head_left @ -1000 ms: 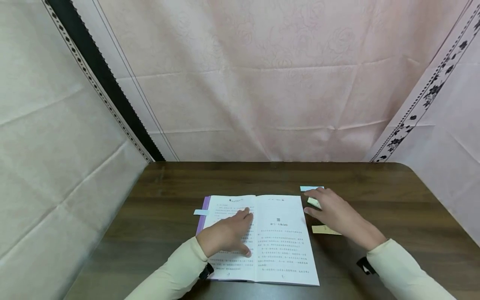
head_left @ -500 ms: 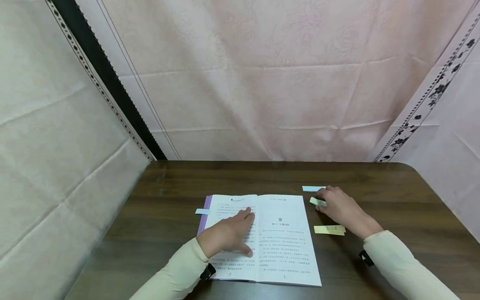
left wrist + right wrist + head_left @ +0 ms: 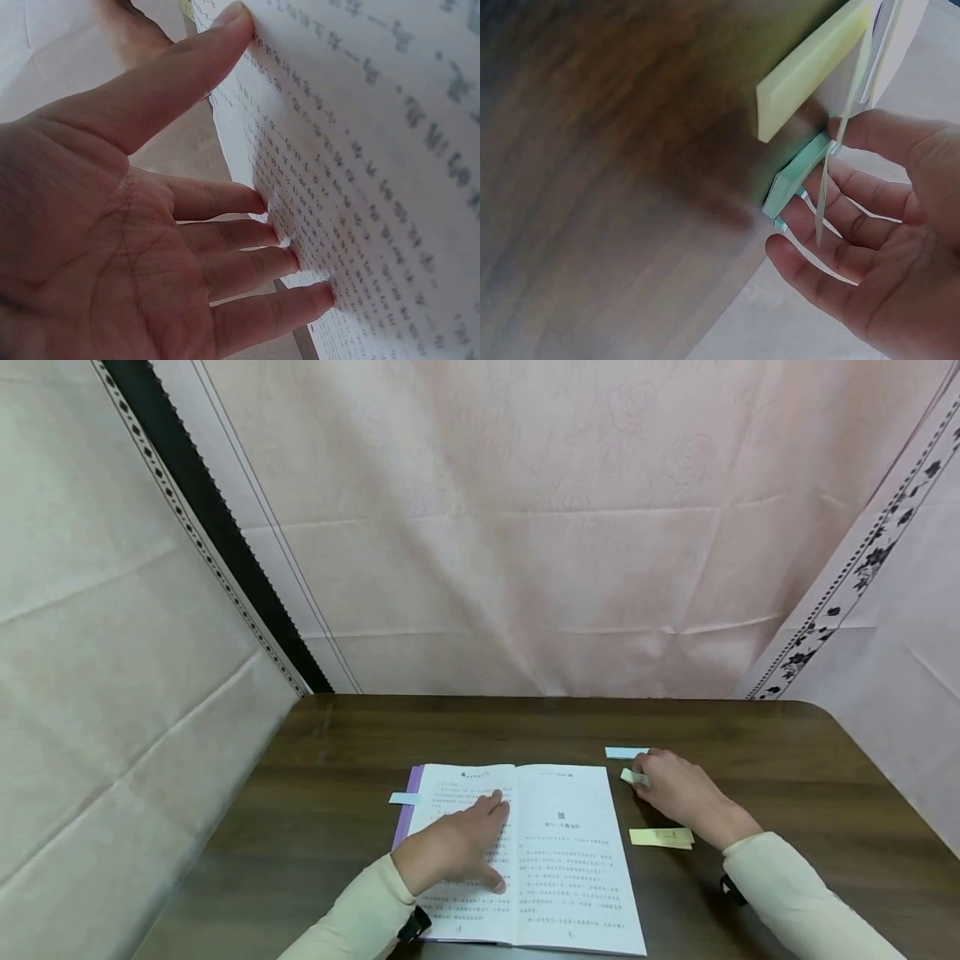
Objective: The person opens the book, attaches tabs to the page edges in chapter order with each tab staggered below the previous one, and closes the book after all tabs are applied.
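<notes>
An open book (image 3: 566, 868) with printed pages lies on the table, its purple cover edge showing at left. My left hand (image 3: 453, 843) rests on the left page with fingers spread; in the left wrist view its thumb (image 3: 225, 30) and fingertips touch the paper. To the right of the book, my right hand (image 3: 686, 793) pinches a pad of green sticky notes (image 3: 632, 777) between thumb and fingers. The right wrist view shows the green pad (image 3: 799, 176) on the table at the fingertips, with a thin strip (image 3: 822, 202) standing away from it.
A pale blue sticky tab (image 3: 403, 798) sticks out from the book's left edge. Beyond the right hand lies a blue sticky-note pad (image 3: 624, 752); nearer is a yellow one (image 3: 662, 837) with a raised leaf. Cloth (image 3: 525, 568) hangs behind the brown table (image 3: 337, 877).
My right hand has drawn its spread fingers together onto the green sticky notes, uncovering the yellow pad. The left hand stays on the page. The head view has tilted slightly up.
</notes>
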Motion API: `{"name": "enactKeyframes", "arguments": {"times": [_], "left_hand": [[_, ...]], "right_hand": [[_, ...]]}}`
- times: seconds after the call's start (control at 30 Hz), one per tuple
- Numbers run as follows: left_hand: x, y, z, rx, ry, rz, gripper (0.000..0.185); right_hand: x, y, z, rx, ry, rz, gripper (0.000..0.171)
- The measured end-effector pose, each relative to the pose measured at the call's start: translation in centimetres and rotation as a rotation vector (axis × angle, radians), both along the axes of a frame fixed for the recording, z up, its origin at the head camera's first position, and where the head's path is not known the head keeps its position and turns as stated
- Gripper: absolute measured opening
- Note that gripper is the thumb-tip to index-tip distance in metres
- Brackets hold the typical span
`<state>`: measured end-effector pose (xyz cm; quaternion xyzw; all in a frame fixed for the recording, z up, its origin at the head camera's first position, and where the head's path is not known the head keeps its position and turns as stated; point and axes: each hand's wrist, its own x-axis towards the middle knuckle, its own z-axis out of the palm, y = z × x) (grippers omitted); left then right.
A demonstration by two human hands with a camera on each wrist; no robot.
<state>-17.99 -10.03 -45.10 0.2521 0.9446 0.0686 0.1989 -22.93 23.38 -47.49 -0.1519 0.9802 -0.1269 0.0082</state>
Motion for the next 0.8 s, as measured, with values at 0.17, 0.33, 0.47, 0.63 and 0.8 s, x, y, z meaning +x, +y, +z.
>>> {"name": "enactKeyframes", "arguments": {"times": [0.17,0.33,0.47,0.63,0.8], "left_hand": [[0.1,0.2,-0.2,-0.002,-0.005,-0.006,0.112],[0.0,0.3,0.1,0.0,0.003,-0.014,0.111],[0.0,0.2,0.3,-0.002,-0.002,0.004,0.11],[0.1,0.4,0.3,0.001,0.0,0.015,0.108],[0.5,0.6,0.2,0.001,-0.016,0.041,0.105]], "right_hand": [[0.3,0.1,-0.1,0.005,0.018,0.019,0.015],[1.5,-1.2,1.2,-0.012,0.055,0.037,0.019],[2.6,-3.2,2.7,-0.015,0.145,0.105,0.019],[4.3,-5.3,3.6,-0.019,0.243,0.175,0.02],[5.9,-7.4,3.2,-0.025,0.297,0.26,0.019]]}}
